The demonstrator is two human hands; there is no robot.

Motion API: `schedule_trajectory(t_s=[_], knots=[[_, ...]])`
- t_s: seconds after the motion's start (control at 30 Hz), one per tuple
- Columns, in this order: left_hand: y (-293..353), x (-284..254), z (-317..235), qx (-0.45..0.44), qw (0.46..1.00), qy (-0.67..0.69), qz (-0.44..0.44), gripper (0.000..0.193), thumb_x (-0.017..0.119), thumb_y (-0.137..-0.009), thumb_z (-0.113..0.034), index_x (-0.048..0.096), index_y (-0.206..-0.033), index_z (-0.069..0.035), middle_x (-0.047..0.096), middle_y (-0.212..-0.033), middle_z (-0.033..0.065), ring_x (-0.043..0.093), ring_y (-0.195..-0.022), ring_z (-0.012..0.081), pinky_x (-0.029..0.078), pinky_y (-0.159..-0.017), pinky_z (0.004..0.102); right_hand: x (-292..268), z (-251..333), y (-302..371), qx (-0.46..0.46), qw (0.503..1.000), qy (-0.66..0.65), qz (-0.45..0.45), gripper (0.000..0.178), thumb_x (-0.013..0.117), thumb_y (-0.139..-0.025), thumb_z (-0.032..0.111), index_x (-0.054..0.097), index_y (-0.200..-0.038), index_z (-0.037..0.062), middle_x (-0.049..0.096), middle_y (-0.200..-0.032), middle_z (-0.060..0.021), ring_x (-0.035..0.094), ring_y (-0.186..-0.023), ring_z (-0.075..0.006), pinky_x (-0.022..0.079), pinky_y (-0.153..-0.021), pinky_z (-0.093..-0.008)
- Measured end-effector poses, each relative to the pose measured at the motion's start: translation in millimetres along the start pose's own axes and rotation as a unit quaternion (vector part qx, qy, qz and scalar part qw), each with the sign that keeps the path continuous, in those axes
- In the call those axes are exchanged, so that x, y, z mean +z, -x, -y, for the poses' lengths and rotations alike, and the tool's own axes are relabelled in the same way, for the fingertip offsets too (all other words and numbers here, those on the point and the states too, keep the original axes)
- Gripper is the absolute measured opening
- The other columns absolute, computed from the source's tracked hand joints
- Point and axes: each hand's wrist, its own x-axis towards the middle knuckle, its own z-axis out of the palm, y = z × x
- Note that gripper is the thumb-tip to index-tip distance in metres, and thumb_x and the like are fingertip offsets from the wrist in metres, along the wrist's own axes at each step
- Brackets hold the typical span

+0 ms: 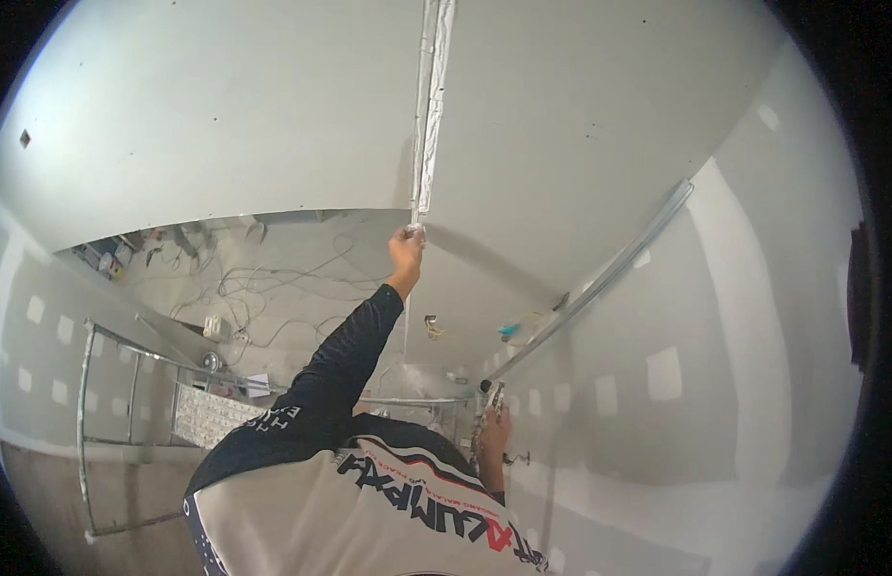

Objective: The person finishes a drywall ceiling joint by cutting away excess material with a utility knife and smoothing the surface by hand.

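Note:
My left hand (407,252) reaches up in front of me, its fingers pinched at the wall edge, on the lower end of a narrow white corner strip (416,144). A band of wet white compound (433,125) runs beside that strip up to the top of the view. Lower and to the right, my right hand (494,434) is closed around a slim, compound-spattered object (485,398) that I cannot make out. Its fingers are partly hidden.
Metal scaffold rails (84,413) stand at the left, beside a perforated platform (211,416). A long metal bar (600,274) slants along the right wall (657,403). Cables (244,283) lie across the floor below. Wires hang from a wall opening (432,324).

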Motion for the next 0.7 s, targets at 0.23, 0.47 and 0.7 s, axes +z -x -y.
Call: schedule_trajectory(t_s=[0.23,0.47,0.7], knots=[[-17,20,-8,0.014,1.0,0.016,0.001,0.023,0.077,-0.094,-0.021,0.073,-0.095,0.002,0.068,-0.076,0.0022,0.06,-0.066,0.0103,0.046,-0.06,0.0289,6,41,22,0.023,1.0,0.014,0.015,0.032,0.056,-0.104,0.015,0.055,-0.133,0.0018,0.061,-0.096,-0.006,0.059,-0.08,-0.0161,0.05,-0.064,-0.0327],[-43,14,17,0.178,0.975,-0.109,-0.077,0.037,0.077,-0.092,-0.035,0.077,-0.087,0.002,0.065,-0.062,0.0138,0.063,-0.058,0.0183,0.048,-0.059,0.0411,6,21,11,0.029,0.998,0.032,0.056,0.058,0.064,-0.102,0.022,0.043,-0.152,0.0023,0.061,-0.12,-0.02,0.063,-0.089,-0.0233,0.054,-0.068,-0.0357],[-23,38,-13,-0.002,0.999,0.034,-0.01,0.021,0.069,-0.098,-0.014,0.071,-0.096,0.007,0.071,-0.08,0.008,0.064,-0.065,0.014,0.048,-0.057,0.03,-5,21,7,0.008,0.995,0.1,0.027,0.049,0.06,-0.104,0.022,0.049,-0.144,-0.0037,0.061,-0.124,-0.0202,0.063,-0.094,-0.028,0.052,-0.081,-0.0383]])
